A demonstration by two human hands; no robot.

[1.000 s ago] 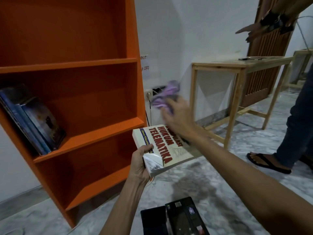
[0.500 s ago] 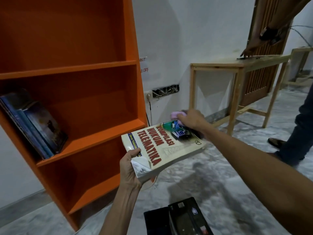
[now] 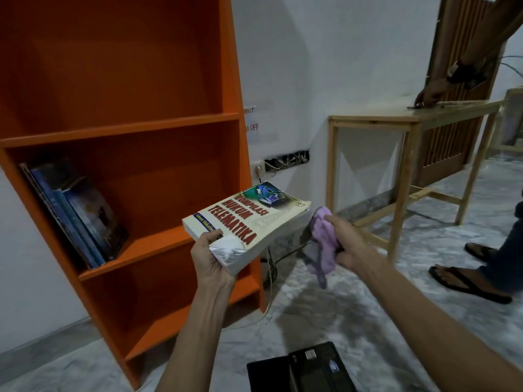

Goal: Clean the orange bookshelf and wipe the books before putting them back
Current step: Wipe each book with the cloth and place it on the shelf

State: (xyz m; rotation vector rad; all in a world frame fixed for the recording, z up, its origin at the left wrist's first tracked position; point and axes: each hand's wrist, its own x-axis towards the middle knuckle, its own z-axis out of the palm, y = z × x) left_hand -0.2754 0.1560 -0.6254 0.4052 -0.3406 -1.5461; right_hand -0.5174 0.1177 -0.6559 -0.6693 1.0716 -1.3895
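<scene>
In the head view the left hand (image 3: 210, 258) grips the white book (image 3: 243, 222) by its corner before the orange bookshelf (image 3: 158, 128), the right hand (image 3: 348, 241) clutches a purple cloth (image 3: 325, 239) just beside it, some shelved books (image 3: 82, 213) lean in place, and seemingly two dark ones (image 3: 308, 369) on the floor (image 3: 368, 321) await wiping.

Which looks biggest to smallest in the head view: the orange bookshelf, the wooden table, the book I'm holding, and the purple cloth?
1. orange bookshelf
2. wooden table
3. book
4. purple cloth
The book and cloth sit nearest the camera, so they look larger than they are.
</scene>
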